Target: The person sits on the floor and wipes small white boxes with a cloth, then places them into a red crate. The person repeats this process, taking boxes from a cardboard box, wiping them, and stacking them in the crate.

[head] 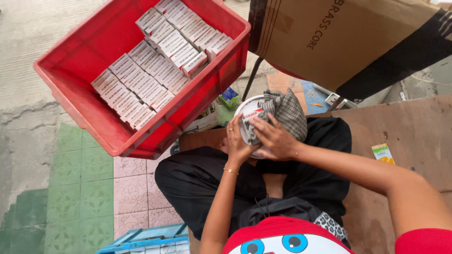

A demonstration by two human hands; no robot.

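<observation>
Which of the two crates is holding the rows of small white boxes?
The red crate at upper left holds them. The blue crate at the bottom edge shows only its rim, so its contents cannot be told.

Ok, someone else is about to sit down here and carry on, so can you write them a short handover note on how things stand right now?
Left hand: grips the near edge of the white round tin, held over the lap.
Right hand: presses a grey checked cloth against the tin's face.
Red crate: to the left, with rows of small white boxes packed on edge; part of its floor is bare.
Cardboard carton: ahead on the right.
Done: the boxes in the crate stand in neat rows.
Left: the cloth covers part of the tin, so how much has been wiped cannot be told.
</observation>
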